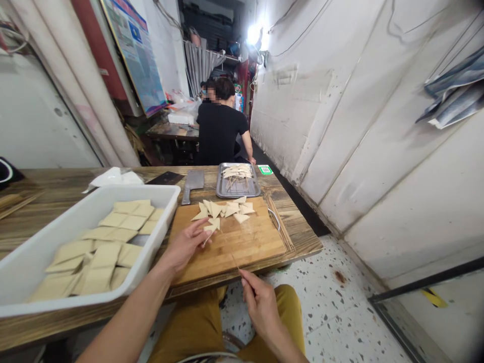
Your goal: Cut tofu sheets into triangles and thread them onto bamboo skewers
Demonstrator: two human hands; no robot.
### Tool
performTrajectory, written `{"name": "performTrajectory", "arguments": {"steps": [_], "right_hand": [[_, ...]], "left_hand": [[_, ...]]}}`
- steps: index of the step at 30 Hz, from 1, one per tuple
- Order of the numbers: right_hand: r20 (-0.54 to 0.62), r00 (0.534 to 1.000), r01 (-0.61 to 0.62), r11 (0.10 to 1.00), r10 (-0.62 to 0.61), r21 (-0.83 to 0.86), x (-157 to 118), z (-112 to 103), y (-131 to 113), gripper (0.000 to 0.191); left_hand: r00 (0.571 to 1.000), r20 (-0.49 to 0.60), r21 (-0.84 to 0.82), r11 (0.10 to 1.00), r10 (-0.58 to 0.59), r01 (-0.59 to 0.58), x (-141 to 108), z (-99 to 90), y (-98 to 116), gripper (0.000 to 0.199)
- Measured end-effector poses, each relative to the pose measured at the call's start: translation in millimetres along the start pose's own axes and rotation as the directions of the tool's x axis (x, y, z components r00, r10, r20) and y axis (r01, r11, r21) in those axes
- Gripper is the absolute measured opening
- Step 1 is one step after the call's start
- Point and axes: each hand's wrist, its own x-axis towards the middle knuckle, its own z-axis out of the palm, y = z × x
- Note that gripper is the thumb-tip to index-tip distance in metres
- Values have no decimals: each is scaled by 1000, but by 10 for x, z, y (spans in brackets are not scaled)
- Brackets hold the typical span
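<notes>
My left hand [185, 245] rests over the near edge of a bamboo cutting board [230, 252], its fingertips pinching a pale triangular piece of tofu skin [210, 228]. A loose pile of similar triangles [227, 209] lies just beyond it on the board. My right hand [260, 302] is at the board's front edge, holding a thin wooden skewer [231, 250] that points up toward the left hand. To the left, a white plastic tray [159, 196] holds several flat rectangular tofu sheets.
A cleaver [192, 184] and a metal tray [238, 187] of skewered triangles lie beyond the board on the wooden table. A green card sits at the table's far corner. A white wall runs along the right. A person in a black T-shirt sits farther back.
</notes>
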Motion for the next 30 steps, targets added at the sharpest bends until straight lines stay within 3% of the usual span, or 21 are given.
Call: {"name": "performTrajectory", "arguments": {"steps": [5, 9, 16, 30], "right_hand": [[36, 999, 18, 1000, -18, 10, -55, 37, -60, 32], [54, 998, 27, 999, -28, 16, -83, 57, -86, 32], [75, 996, 42, 999, -44, 30, -102, 61, -101, 34], [61, 998, 20, 1000, -22, 21, -97, 80, -72, 33]], "left_hand": [[987, -37, -234, 961, -159, 146, 27, 2, -14, 21], [976, -18, -390, 900, -216, 192, 45, 18, -25, 7], [961, -52, -417, 880, -273, 228, 9, 89, 66, 4], [971, 0, -427, 878, -238, 216, 18, 91, 42, 3]]}}
